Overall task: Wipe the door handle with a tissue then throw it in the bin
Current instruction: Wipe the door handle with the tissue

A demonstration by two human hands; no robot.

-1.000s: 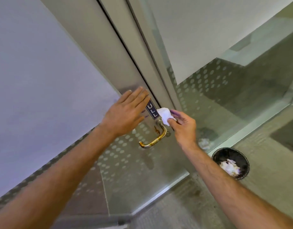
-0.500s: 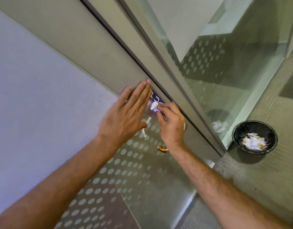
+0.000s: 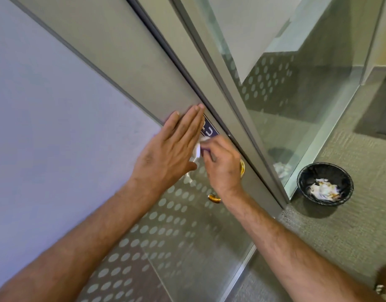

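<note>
My left hand (image 3: 168, 153) lies flat on the glass door, fingers together, just left of the blue PULL sign (image 3: 210, 129). My right hand (image 3: 222, 164) is closed on a small white tissue (image 3: 198, 148), pressed near the top of the brass door handle. Most of the handle is hidden behind my right hand; only its lower brass end (image 3: 214, 198) and a bit of brass by the door edge (image 3: 242, 167) show. The black round bin (image 3: 325, 184) stands on the carpet to the right, with crumpled tissues inside.
The door is frosted glass with a dotted band, in a grey metal frame (image 3: 144, 68). A fixed glass panel (image 3: 285, 105) stands to the right, reflecting the bin. Grey carpet (image 3: 340, 236) covers the floor around the bin.
The view has shifted closer to the door. My right hand with the tissue has moved from beside the handle onto its upper part, hiding most of it. My left hand stays flat on the door.
</note>
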